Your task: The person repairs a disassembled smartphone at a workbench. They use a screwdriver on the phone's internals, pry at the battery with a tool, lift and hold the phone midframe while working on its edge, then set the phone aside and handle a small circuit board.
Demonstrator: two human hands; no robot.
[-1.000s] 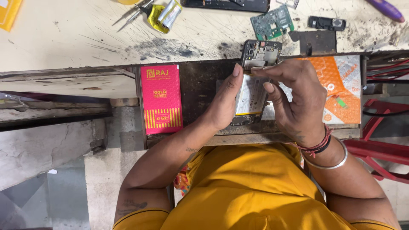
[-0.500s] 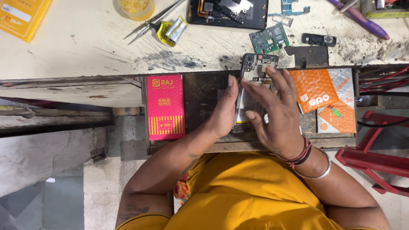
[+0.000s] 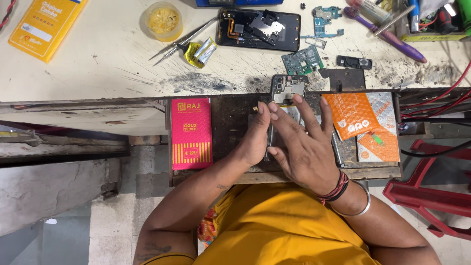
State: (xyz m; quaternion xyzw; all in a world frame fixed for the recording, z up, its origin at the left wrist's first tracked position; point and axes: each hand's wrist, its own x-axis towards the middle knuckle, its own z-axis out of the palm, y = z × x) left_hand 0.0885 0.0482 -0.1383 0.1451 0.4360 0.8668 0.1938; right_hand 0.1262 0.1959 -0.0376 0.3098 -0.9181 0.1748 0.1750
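Note:
An opened phone [image 3: 288, 87] with its back cover off lies in a pulled-out dark drawer [image 3: 230, 122], its top end poking out at the bench edge. My left hand [image 3: 255, 140] grips the phone's left edge, thumb up near a small gold part. My right hand [image 3: 306, 147] lies flat over the phone's middle with fingers spread, hiding most of it. Red thread bands and a metal bangle circle my right wrist.
In the drawer lie a pink box [image 3: 191, 133] on the left and orange packets [image 3: 360, 125] on the right. The bench holds tweezers [image 3: 179, 45], a yellow cup [image 3: 161, 20], another opened phone [image 3: 258, 28], a green circuit board [image 3: 302, 60] and a purple pen [image 3: 387, 35]. A red stool [image 3: 434, 206] stands at right.
My right hand has gone from gripping the phone to lying flat on it with fingers spread, covering the white battery. The view has tilted up and shows more of the bench.

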